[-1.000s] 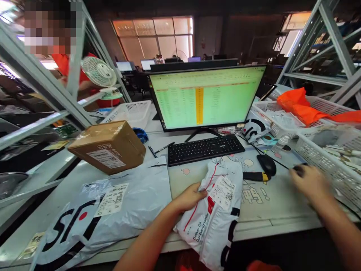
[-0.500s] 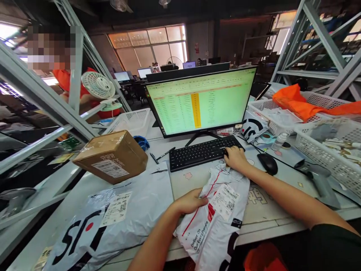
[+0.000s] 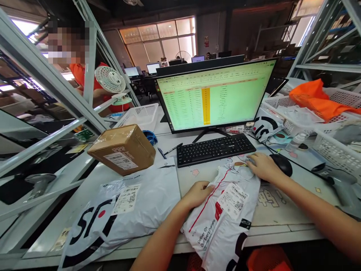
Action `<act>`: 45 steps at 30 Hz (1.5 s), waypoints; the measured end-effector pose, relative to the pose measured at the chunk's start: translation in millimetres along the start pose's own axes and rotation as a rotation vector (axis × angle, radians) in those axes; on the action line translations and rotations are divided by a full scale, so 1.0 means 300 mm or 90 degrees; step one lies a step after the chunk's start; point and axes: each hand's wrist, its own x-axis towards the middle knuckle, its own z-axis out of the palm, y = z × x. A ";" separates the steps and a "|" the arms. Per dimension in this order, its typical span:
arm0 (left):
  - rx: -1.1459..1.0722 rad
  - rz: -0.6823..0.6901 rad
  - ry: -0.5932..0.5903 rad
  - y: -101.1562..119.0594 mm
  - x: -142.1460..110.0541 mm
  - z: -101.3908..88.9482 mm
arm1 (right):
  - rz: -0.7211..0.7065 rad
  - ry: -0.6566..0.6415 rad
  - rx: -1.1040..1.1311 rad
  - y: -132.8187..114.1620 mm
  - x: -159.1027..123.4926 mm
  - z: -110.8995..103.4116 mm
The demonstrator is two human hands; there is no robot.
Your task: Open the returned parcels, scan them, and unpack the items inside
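Note:
A white plastic mailing bag (image 3: 214,226) with a red strip, a printed label and black lettering lies at the desk's front edge. Its upper end is crumpled and looks torn open. My left hand (image 3: 199,192) grips the bag's left edge, thumb on top. At the upper right corner, my right hand (image 3: 266,167) has its fingers closed on the crumpled plastic, just below the keyboard (image 3: 216,149) and beside the black mouse (image 3: 282,165). What is inside the bag is hidden.
To the left lie a larger white mailing bag (image 3: 152,203) and a taped cardboard box (image 3: 124,148). A monitor (image 3: 180,101) with a spreadsheet stands behind the keyboard. White baskets (image 3: 332,146), a clear bottle (image 3: 297,141) and a scanner (image 3: 342,188) are at right. A person (image 3: 79,75) is beyond the rack.
My right hand has left the keyboard and come down and right to the bag's upper corner. The left hand keeps its hold. The view has shifted, so the scene sits further right.

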 end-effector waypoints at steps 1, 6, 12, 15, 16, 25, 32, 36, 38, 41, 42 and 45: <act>0.000 -0.001 0.015 -0.002 0.003 0.003 | -0.002 -0.021 0.000 0.031 -0.038 0.001; -0.040 -0.018 0.074 0.001 0.016 -0.008 | 0.019 -0.093 -0.035 0.117 -0.202 0.019; -0.084 -0.050 0.081 0.014 0.017 -0.033 | -0.010 -0.037 -0.032 0.088 -0.281 0.046; -0.036 -0.071 0.053 0.018 0.015 -0.044 | -0.013 0.029 0.034 0.094 -0.292 0.057; -0.016 -0.070 0.062 0.021 0.016 -0.048 | -0.006 0.055 0.056 0.102 -0.295 0.061; 0.086 -0.069 0.109 0.116 0.108 -0.046 | -0.007 0.187 0.270 0.122 -0.304 0.079; 0.014 0.123 0.362 0.319 -0.080 -0.180 | -0.007 0.292 0.375 0.151 -0.295 0.096; 0.224 0.393 0.635 0.448 -0.257 -0.125 | 0.008 0.302 0.408 0.170 -0.288 0.117; 0.422 0.587 0.598 0.448 -0.277 -0.012 | 0.031 0.307 0.414 0.181 -0.286 0.123; 0.600 0.691 0.341 0.352 -0.227 0.188 | 0.074 0.339 0.418 0.198 -0.283 0.107; 0.621 0.663 0.268 0.305 -0.205 0.245 | 0.094 0.360 0.419 0.204 -0.284 0.093; 0.586 0.546 0.081 0.173 -0.171 0.354 | 0.147 0.401 0.426 0.221 -0.287 0.033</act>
